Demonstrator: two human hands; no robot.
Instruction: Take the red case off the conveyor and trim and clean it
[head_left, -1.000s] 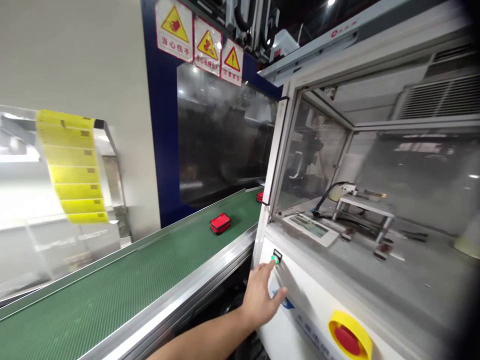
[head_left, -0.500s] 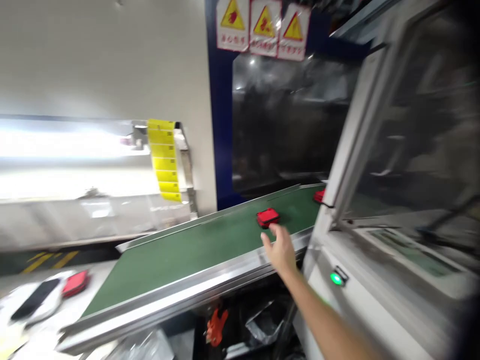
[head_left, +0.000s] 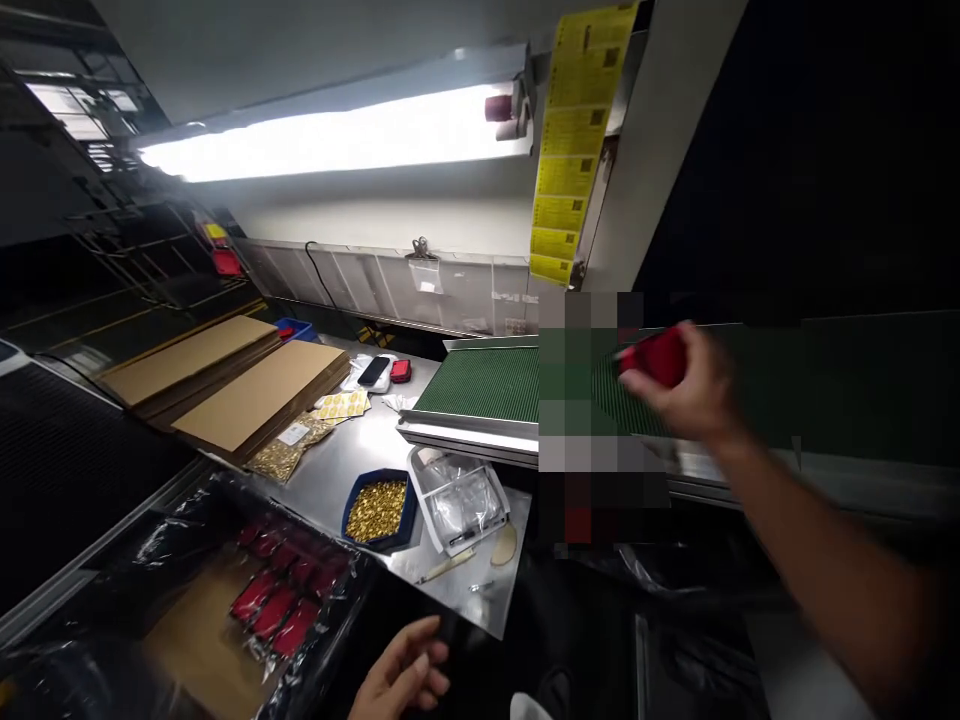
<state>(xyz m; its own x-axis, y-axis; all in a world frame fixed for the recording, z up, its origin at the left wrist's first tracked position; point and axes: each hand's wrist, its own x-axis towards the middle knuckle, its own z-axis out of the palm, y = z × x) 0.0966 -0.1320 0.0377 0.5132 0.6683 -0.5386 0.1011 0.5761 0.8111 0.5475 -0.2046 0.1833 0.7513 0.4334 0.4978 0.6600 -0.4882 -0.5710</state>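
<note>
A small red case (head_left: 657,358) is gripped in my right hand (head_left: 701,385), between the thumb and fingers. The hand holds it over the green conveyor belt (head_left: 480,382); part of the belt is covered by a pixelated patch. My left hand (head_left: 405,672) is low in the middle, its fingers loosely bent and apart, with nothing in it. Left of that hand stands a box lined with black plastic (head_left: 322,625), with several red cases (head_left: 276,608) in rows and a cardboard sheet (head_left: 206,625) inside.
On the metal table (head_left: 330,510) are a blue bin of small brass parts (head_left: 379,510), a white tray with clear bags (head_left: 461,500), stacked cardboard sheets (head_left: 262,395), a phone (head_left: 373,371) and another red case (head_left: 401,371). A lit tube lamp (head_left: 337,135) hangs above.
My right hand has gone from reaching beside a red case on the belt to holding one above it. The view has swung left, and my left hand has come into sight.
</note>
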